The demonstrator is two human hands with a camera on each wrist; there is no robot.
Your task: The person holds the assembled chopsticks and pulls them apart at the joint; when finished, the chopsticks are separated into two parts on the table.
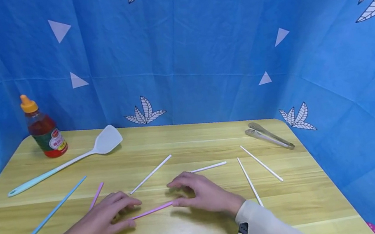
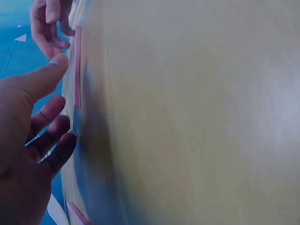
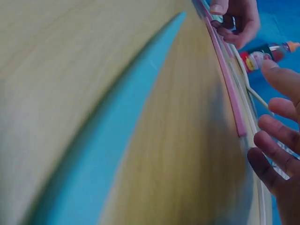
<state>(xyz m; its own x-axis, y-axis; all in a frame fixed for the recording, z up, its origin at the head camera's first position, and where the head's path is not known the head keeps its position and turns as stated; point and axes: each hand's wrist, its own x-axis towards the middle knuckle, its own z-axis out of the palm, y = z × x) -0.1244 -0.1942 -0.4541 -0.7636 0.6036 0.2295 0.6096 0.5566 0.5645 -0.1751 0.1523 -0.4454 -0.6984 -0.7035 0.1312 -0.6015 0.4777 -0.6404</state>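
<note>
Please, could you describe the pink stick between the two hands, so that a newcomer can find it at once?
On the wooden table, find the gap between the left hand and the right hand. The thin pink stick spans this gap. Its colour repeats only in a second pink stick, which is partly hidden by the left hand.

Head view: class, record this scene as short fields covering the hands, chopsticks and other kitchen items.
Left hand: relaxed, near one end of a pink chopstick
Right hand: relaxed, near that chopstick's other end
Other pink chopstick: partly hidden behind left hand
Blue chopsticks: two
White chopsticks: four
Spatula: lying at back left
Squeeze bottle: upright, orange cap
Tongs: lying at back right
</note>
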